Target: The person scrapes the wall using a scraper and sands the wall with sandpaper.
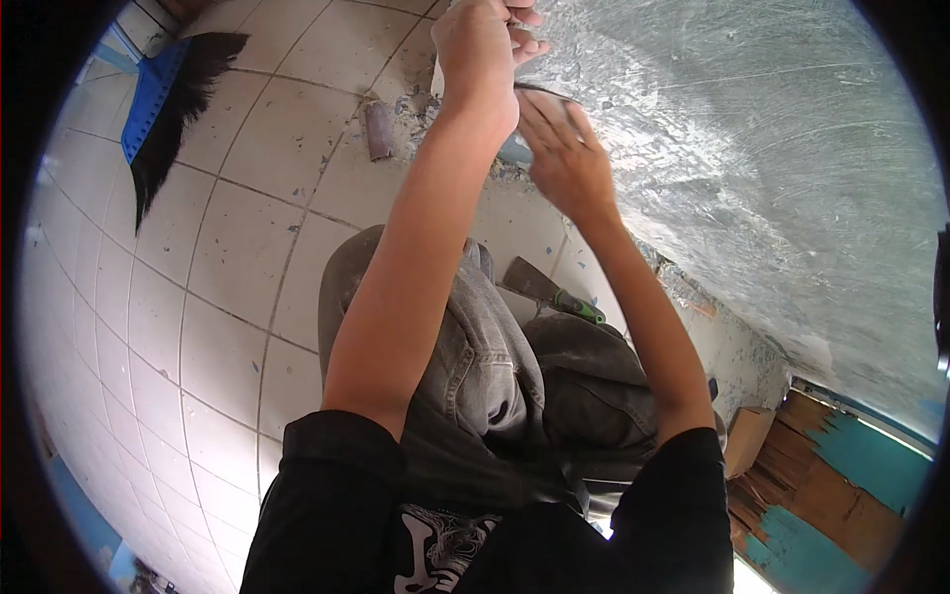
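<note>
Near the top of the view, my left hand [480, 49] is at the near end of the scuffed grey wall [752, 129]. Its visible fingertips are apart, and part of the hand is cut off by the frame edge. Lower and to the right, my right hand [569, 163] lies against the wall with its fingers stretched out together. A thin dark edge of what looks like sandpaper [542, 91] shows past its fingertips; the rest is hidden under the hand. Pale scraped patches and dust surround it. A putty knife [554, 289] with a green and black handle lies on the floor by my knees.
A brownish roll [377, 132] lies on the tiled floor [237, 247] among paint flakes. At upper left is a blue broom [158, 99] with black bristles. A cardboard box [749, 441] stands near peeling teal boards [841, 485] at lower right.
</note>
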